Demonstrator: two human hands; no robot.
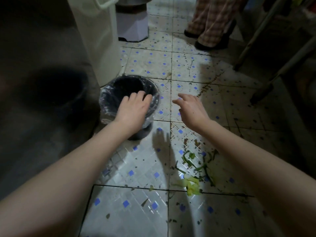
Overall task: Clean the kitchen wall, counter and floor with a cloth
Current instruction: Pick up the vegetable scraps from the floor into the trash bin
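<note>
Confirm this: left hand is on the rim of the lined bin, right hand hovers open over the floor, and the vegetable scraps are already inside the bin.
Wrong on one point. The head view shows the vegetable scraps lying on the floor, near the right forearm, not in the bin. The rest stands: the left hand rests on the lined bin's rim, and the right hand hovers open over the floor.

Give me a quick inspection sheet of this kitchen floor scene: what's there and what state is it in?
Surface: tiled floor, white with blue diamonds, heavily speckled with dirt.
Job's things: no cloth seen.
Clutter: green vegetable scraps on the tiles; small lined bin standing beside them.
Hands: left hand resting on the bin's rim; right hand open and empty above the floor.
Cables: nothing seen.
Surroundings: another person's legs in checked trousers, a white container, metal frame legs.
</note>
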